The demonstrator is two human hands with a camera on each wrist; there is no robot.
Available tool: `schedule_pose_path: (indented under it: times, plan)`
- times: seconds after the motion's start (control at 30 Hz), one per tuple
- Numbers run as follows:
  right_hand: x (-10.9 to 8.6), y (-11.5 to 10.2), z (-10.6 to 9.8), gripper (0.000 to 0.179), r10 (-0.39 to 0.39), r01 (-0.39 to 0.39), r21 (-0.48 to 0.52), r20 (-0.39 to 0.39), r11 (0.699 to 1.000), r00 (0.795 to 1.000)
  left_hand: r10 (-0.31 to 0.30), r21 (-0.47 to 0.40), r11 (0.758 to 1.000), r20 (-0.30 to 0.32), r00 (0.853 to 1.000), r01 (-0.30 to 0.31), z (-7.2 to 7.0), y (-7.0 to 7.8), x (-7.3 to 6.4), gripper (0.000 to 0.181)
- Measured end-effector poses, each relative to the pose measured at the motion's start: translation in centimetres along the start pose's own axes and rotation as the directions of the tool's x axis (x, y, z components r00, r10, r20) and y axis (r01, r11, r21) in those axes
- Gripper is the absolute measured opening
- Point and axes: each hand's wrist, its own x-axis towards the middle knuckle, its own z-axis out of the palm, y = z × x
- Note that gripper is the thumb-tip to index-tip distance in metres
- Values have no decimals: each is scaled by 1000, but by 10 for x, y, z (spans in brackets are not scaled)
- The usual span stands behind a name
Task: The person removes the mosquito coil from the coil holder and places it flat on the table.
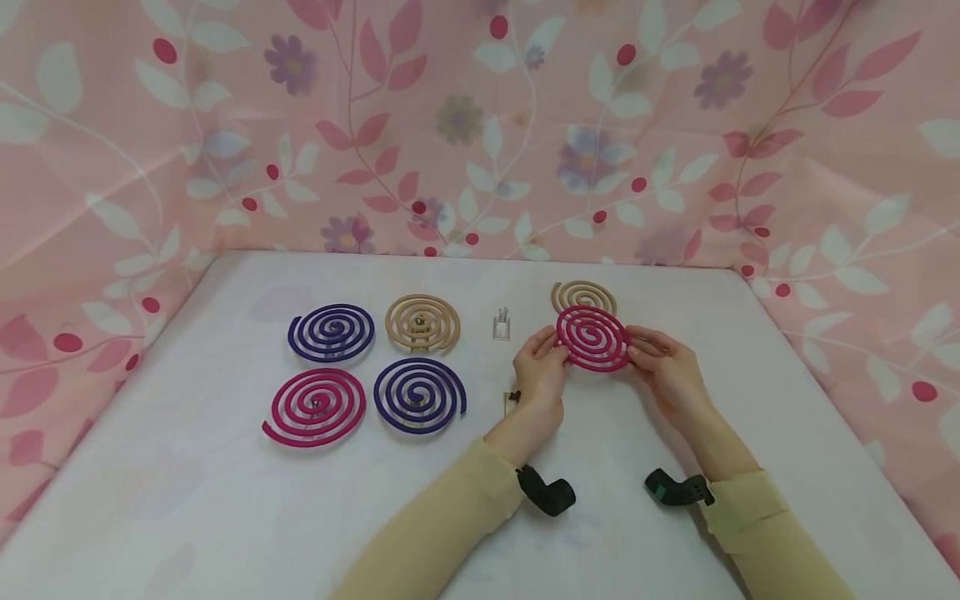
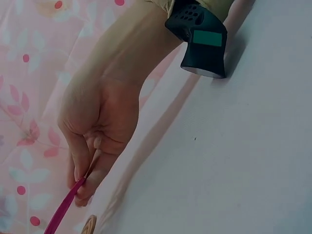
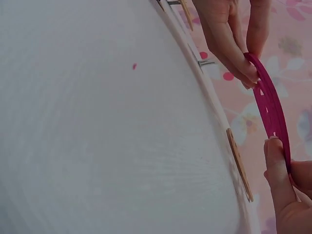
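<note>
A magenta mosquito coil (image 1: 590, 336) is held flat in front of me between both hands. My left hand (image 1: 537, 377) pinches its left edge between thumb and fingers. On the opposite edge my right hand (image 1: 669, 368) has the same kind of pinch. Seen edge-on in the right wrist view, the magenta coil (image 3: 273, 105) tilts between the fingers of both hands. In the left wrist view the right hand (image 2: 100, 122) grips its rim. A tan mosquito coil (image 1: 556, 296) lies just behind, partly covered by the magenta one in the head view.
On the left are two purple coils (image 1: 332, 359) (image 1: 418, 393), a tan coil (image 1: 422, 297) and another magenta coil (image 1: 318, 405), with small metal stands at their centres. A thin metal stand (image 1: 501, 328) stands mid-table; another (image 1: 506, 404) is partly hidden by my left hand.
</note>
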Motion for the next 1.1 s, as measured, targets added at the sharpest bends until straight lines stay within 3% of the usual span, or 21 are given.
schedule_pose_path:
  times: [0.33, 0.57, 0.9, 1.1]
  plan:
    - [1, 1, -8, 48, 32, -33, -21, -39, 999, 999, 14, -24, 1000, -35, 999, -15, 2, -19, 7, 40]
    - [2, 4, -9, 48, 43, -46, -39, -69, 998, 997, 51, 37, 998, -37, 998, -49, 0, -26, 9, 40]
    - [1, 9, -6, 48, 26, -71, -240, -185, 968, 982, 117, 155, 981, -3, 993, -115, -4, -33, 11, 39]
    - [-1, 10, -3, 48, 23, -66, -195, -213, 979, 977, 152, 216, 965, 5, 988, -149, -6, -34, 13, 39]
